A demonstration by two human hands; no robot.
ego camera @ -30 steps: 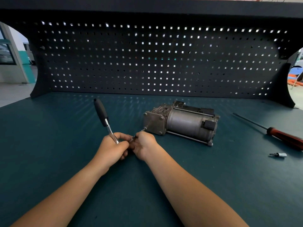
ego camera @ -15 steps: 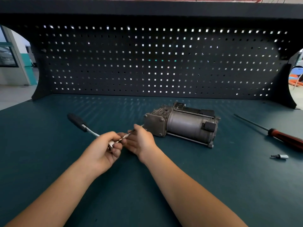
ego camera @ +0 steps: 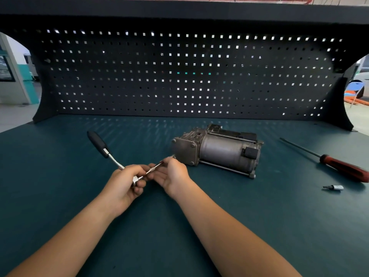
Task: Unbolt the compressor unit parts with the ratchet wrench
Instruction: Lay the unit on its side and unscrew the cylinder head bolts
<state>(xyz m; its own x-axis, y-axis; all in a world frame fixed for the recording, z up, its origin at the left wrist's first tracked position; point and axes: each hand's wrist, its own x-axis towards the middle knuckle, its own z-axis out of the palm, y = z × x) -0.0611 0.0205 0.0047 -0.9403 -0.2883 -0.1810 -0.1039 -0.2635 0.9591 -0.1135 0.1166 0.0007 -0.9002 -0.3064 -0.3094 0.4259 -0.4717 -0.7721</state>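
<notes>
The grey compressor unit point(ego camera: 217, 149) lies on its side in the middle of the green bench. A ratchet wrench point(ego camera: 103, 149) with a black handle points up and to the left; my left hand point(ego camera: 125, 183) grips it at its head end. A thin long bolt point(ego camera: 157, 166) runs from the wrench head towards the compressor's lower left corner. My right hand point(ego camera: 173, 176) pinches this bolt near its far end, just short of the compressor's end plate.
A long screwdriver point(ego camera: 339, 166) with a red handle lies on the bench at the right. A small socket bit point(ego camera: 335, 187) lies in front of it. A black pegboard wall point(ego camera: 179, 76) closes the back of the bench.
The wrench handle swung from upright down to the left, then partly back up. My right hand moved along the bolt towards the compressor.
</notes>
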